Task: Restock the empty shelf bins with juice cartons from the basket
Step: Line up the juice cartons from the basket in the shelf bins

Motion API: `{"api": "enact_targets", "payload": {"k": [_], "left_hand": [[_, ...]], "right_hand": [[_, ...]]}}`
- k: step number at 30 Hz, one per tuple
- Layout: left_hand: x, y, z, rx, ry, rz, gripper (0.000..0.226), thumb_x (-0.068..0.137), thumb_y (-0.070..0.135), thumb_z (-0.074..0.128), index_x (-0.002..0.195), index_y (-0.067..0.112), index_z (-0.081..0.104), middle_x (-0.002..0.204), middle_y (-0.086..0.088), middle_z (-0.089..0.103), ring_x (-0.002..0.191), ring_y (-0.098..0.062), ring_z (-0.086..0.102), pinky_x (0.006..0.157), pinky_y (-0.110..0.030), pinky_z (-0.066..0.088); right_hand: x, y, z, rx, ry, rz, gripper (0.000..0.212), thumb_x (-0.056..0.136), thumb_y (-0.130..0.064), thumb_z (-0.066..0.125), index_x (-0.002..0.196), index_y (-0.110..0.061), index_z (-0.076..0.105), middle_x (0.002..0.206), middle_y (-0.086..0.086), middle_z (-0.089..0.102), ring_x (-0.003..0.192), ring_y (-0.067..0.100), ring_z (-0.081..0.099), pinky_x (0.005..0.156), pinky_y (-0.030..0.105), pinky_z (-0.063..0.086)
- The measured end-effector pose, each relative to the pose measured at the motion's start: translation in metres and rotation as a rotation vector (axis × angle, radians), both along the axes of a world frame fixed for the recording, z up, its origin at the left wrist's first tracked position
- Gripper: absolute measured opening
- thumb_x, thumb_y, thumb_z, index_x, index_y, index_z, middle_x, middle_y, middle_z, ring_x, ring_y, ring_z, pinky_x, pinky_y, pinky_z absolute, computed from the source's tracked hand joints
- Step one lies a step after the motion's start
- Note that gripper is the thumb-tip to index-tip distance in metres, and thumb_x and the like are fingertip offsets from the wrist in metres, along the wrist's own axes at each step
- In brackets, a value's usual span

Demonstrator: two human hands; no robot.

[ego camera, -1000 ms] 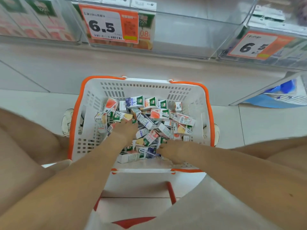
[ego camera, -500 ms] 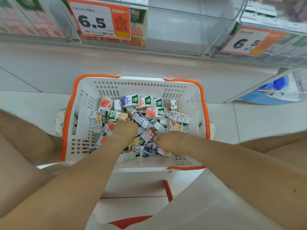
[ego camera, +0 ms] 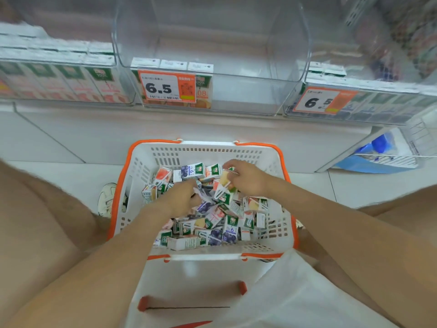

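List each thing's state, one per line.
Basket: on the floor, full of loose cartons.
Middle bin: nearly empty, three cartons at its left.
Left bin: stocked.
Right bin: stocked.
Left hand: down among the cartons.
Right hand: holding a carton.

My basket (ego camera: 272,159) is white slotted plastic with an orange rim. The juice cartons (ego camera: 208,223) in it are white with green tops, showing purple, red, yellow or orange fruit. The shelf bins (ego camera: 212,55) are clear. The price tags (ego camera: 166,88) are orange and white with black "6.5". The floor (ego camera: 59,143) is pale tile.
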State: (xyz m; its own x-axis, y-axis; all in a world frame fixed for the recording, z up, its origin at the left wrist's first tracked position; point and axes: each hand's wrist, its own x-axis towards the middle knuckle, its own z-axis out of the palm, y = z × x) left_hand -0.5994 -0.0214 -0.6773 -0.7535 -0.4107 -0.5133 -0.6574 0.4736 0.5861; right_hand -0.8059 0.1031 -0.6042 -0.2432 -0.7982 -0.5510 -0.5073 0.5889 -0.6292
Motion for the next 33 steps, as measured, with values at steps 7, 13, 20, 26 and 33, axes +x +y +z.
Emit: {"api": "enact_targets", "payload": {"k": [7,13,20,26,33], "left_hand": [[-0.011,-0.025,0.111,0.119,0.302,0.047,0.016,0.101,0.045,0.067,0.109,0.031,0.068,0.12,-0.002,0.072,0.115,-0.02,0.069,0.102,-0.04,0.054],[-0.009,-0.042,0.194,0.073,0.462,0.053,0.022,0.102,0.045,0.065,0.114,0.029,0.072,0.113,0.003,0.076,0.109,-0.016,0.071,0.104,-0.049,0.053],[-0.002,-0.069,0.251,-0.023,0.51,-0.039,0.021,0.107,0.04,0.057,0.109,0.025,0.071,0.105,0.005,0.074,0.098,-0.017,0.07,0.084,-0.038,0.056],[-0.01,-0.084,0.257,-0.189,0.67,0.119,0.015,0.105,0.038,0.061,0.111,0.027,0.071,0.102,0.007,0.075,0.095,-0.019,0.074,0.087,-0.051,0.06],[-0.03,-0.086,0.256,-0.322,0.737,0.292,0.02,0.099,0.044,0.068,0.108,0.026,0.073,0.099,0.012,0.074,0.075,0.002,0.066,0.072,-0.028,0.053]], "right_hand": [[0.012,-0.015,0.069,-0.297,-0.497,-0.692,0.033,0.107,-0.012,0.037,0.116,-0.016,0.068,0.117,0.022,0.065,0.075,0.029,0.067,0.055,0.03,0.048],[0.014,-0.017,0.123,-0.368,-0.73,-0.535,0.021,0.094,-0.007,0.068,0.115,-0.011,0.068,0.094,0.011,0.07,0.071,0.018,0.06,0.058,0.028,0.043],[0.026,-0.025,0.156,-0.452,-0.316,-0.339,0.03,0.079,-0.02,0.089,0.105,-0.016,0.075,0.079,0.004,0.072,0.067,0.016,0.057,0.067,0.034,0.044],[0.02,-0.045,0.188,-0.688,-0.175,-0.378,0.012,0.09,-0.007,0.069,0.097,-0.014,0.075,0.092,0.005,0.08,0.08,0.014,0.073,0.07,0.028,0.056],[-0.022,-0.062,0.216,-0.858,0.171,-0.411,0.026,0.083,-0.018,0.076,0.108,-0.024,0.07,0.091,-0.009,0.075,0.076,0.004,0.067,0.066,0.021,0.051]]}}
